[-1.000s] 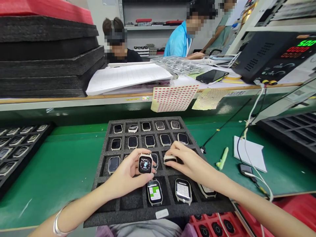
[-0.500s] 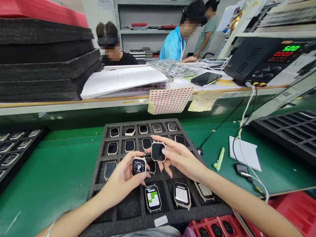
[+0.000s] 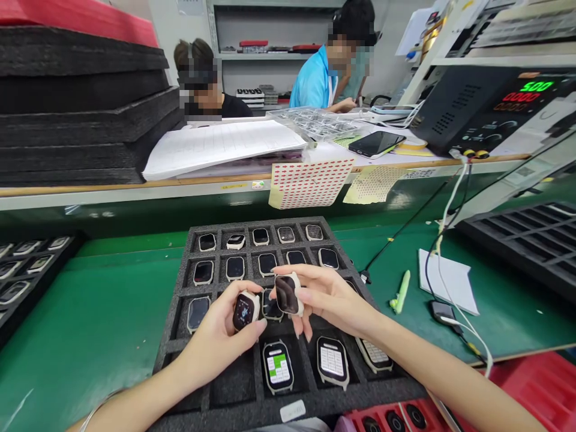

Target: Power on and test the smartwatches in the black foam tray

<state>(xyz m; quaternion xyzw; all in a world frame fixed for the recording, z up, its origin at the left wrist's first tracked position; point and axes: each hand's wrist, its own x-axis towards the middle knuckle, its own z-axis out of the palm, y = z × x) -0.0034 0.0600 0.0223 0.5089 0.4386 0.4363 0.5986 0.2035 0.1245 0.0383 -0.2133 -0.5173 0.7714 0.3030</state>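
My left hand (image 3: 225, 324) is closed round a smartwatch case (image 3: 245, 310) whose dark screen shows a lit watch face. In my right hand (image 3: 324, 294) a second smartwatch case (image 3: 287, 294) is gripped between thumb and fingers, its screen black and its pale side edge turned toward the right. Both are held above a black foam tray (image 3: 175, 342) with square pockets. Several strapless watches lie in those pockets. One watch (image 3: 278, 366) in the front row shows a white and green grid; another watch (image 3: 333, 362) beside it shows a white grid.
A second foam tray (image 3: 42, 288) of watches lies at far left, and a black slotted tray (image 3: 522, 240) at right. Cables, a white pad (image 3: 445, 282) and a green pen-like object (image 3: 400, 292) lie between. A power supply (image 3: 477, 111) stands on the shelf. Co-workers sit beyond.
My right hand has lowered and tilted its watch, so its side edge shows. The watch in my left hand has turned and moved slightly left and down.
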